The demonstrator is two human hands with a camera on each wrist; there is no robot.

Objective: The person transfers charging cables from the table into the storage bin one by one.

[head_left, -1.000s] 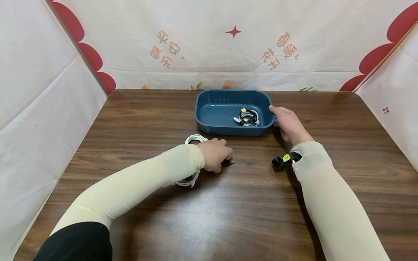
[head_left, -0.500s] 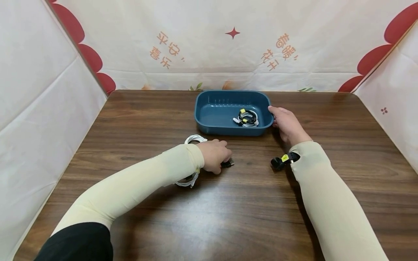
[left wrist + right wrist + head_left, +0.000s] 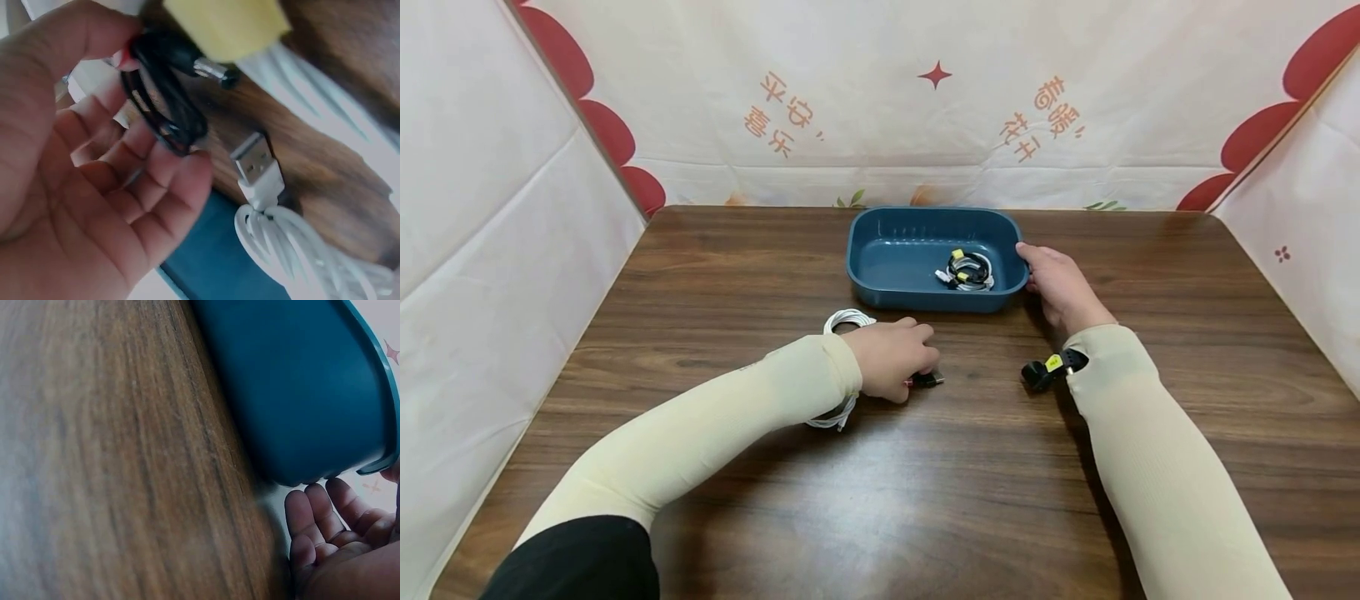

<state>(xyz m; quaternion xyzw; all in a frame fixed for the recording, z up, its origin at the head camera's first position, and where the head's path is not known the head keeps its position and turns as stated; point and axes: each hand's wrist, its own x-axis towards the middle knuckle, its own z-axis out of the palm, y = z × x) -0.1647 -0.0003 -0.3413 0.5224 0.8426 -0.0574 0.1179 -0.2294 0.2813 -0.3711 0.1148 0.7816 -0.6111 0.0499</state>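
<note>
My left hand (image 3: 893,358) pinches a small coiled black cable (image 3: 181,128) between thumb and fingers. It has a barrel plug and a bit of red by the thumb; its plug end (image 3: 930,379) pokes out below the fingers in the head view. Under that forearm lie white coiled cables (image 3: 850,317), partly hidden. The left wrist view shows a white USB plug (image 3: 256,165) on one coil and a yellow wrap (image 3: 231,25) on another. My right hand (image 3: 1063,287) grips the right end of the blue bin (image 3: 917,300), thumb at the rim, fingers against the outer wall.
Inside the bin, toward its right, sit coiled black and white cables (image 3: 970,272) with yellow tags. The wooden table (image 3: 985,492) ends at a white cloth backdrop (image 3: 865,108). A black wrist camera (image 3: 1045,372) juts from the right sleeve.
My left hand has shifted slightly, and the black cable's plug end now reaches a little further right, with red showing beside it. The right hand and bin stay put.
</note>
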